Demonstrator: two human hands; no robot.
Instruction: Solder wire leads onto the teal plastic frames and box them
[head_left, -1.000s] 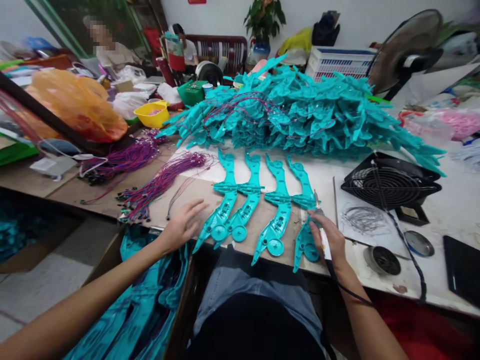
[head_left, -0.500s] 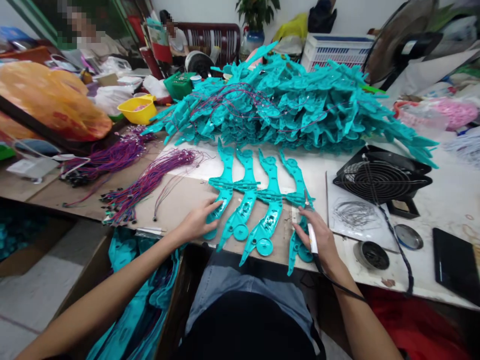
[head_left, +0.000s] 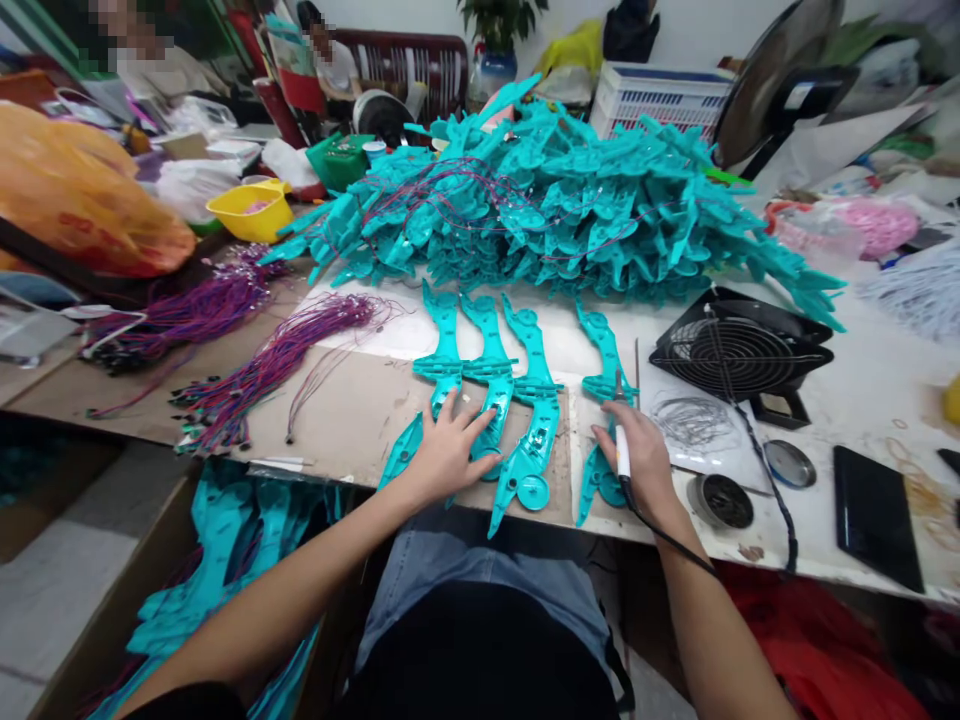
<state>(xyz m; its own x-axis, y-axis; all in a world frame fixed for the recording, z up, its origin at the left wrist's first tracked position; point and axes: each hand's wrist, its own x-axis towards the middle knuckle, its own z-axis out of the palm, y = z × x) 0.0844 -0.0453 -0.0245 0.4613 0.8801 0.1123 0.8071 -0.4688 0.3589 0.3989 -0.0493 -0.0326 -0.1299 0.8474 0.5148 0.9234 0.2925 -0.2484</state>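
Several teal plastic parts, curved with a round disc at the lower end, lie side by side at the table's front. My left hand, fingers spread, rests over the two leftmost parts, the outer one and its neighbour. A third part lies just right of its fingertips. In my right hand is a pen-shaped soldering iron with a white grip and black cord, tip upward. That hand is over the rightmost part, hiding its middle; whether it also grips the part I cannot tell.
A large heap of teal parts fills the back. Bundles of purple-red wires lie left. To the right are a black fan, a round tin and a black tablet-like slab. A box of teal parts stands below left.
My left hand has shifted right and spread its fingers over the left parts. A wider gap now separates the rightmost part from the other three. The soldering iron stays in my right hand.
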